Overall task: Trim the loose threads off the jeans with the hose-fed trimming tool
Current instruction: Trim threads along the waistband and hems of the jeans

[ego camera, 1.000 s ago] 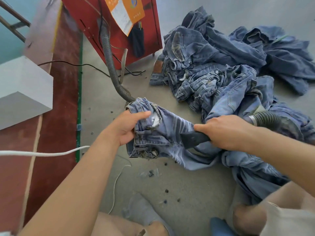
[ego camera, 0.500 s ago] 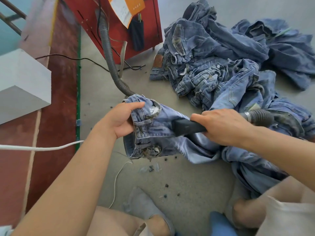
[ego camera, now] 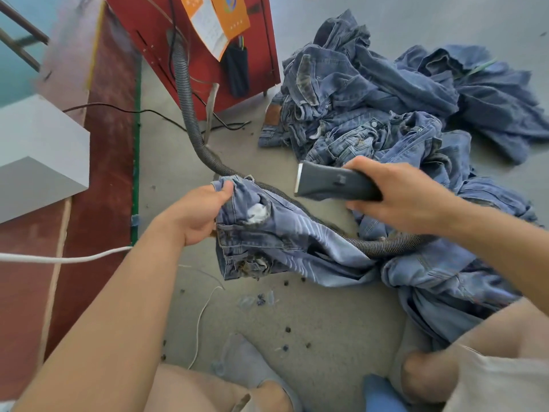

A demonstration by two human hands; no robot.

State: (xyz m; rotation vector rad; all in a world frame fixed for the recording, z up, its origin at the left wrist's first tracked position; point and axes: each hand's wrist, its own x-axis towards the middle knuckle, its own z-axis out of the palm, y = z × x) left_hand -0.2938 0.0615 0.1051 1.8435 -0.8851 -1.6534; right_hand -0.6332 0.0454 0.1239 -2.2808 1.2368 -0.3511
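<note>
My left hand [ego camera: 197,214] pinches the waistband of the jeans [ego camera: 267,233], which trail limp across the floor toward my right. My right hand [ego camera: 398,197] is wrapped round the trimming tool [ego camera: 332,182], held clear above the denim, blade end toward my left fingers. The cloth is soft and floppy, so I judge it needs holding taut at the stiff seams. The hose [ego camera: 190,114] will likely drag.

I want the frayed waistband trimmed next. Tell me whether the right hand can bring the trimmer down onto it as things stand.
Probably yes. The right hand holds the trimmer lifted clear above the jeans, and the left hand grips only the upper corner, leaving the frayed waistband exposed. Only the hose across the fabric might drag.
</note>
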